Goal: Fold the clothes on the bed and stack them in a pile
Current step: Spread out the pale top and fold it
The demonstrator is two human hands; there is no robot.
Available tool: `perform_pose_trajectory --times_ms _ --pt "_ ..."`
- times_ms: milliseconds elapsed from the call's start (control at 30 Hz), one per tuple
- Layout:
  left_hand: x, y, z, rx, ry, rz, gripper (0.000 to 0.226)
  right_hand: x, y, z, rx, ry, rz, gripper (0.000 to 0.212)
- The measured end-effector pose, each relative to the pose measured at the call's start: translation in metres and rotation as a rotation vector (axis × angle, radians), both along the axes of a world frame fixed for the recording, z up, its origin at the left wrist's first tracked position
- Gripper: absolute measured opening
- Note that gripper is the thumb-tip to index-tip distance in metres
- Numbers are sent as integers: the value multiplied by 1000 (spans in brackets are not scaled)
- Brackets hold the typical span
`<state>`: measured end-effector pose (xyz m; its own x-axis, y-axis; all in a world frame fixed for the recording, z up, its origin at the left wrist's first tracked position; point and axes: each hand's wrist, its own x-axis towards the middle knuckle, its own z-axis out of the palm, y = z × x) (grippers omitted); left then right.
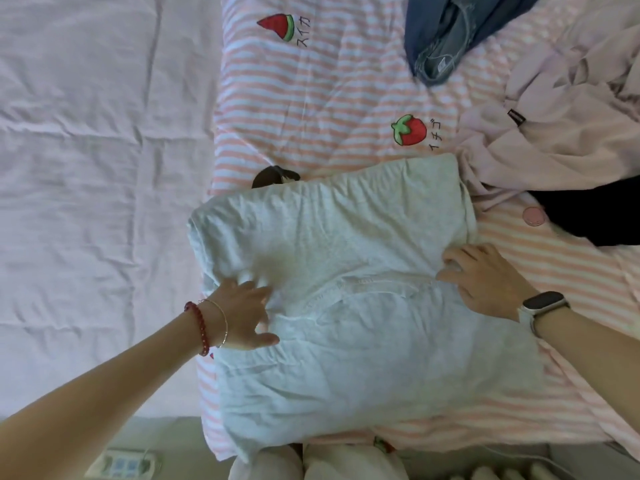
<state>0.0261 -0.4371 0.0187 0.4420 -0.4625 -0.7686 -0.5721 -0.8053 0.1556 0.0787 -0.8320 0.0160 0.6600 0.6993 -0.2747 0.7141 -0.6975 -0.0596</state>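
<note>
Head camera looks steeply down, close over the bed (pixel 104 168), edges seemingly warped.

Both hands (pixel 242 306) (pixel 485 278) press flat on grey garment (pixel 346 271).

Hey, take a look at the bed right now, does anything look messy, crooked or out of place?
Nothing is damaged or spilled. The light grey garment lies slightly askew under both hands, left hand and right hand. The denim piece, the pink garment and the dark garment lie crumpled and unfolded at the right.
</note>
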Motion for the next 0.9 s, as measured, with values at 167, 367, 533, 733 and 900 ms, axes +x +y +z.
perform_pose_trajectory --times_ms 167,367,533,733,900 --pt "32 -7 2 -526 -742 306 37 19 46 -3 164 -136 -135 34" --pt "76 -53 -32 -153 -650 580 59 64 145 -35 90 -5 -271 52" --pt "71 -16 -78 -52 -594 825 66 87 120 -82 -90 -18 -355 51" --pt "69 7 -79 -92 -581 1017 65 103 64 -76 -164 -43 -479 59" --pt "86 34 -66 -72 -408 1020 60 123 57 -54 -244 -116 -497 54"
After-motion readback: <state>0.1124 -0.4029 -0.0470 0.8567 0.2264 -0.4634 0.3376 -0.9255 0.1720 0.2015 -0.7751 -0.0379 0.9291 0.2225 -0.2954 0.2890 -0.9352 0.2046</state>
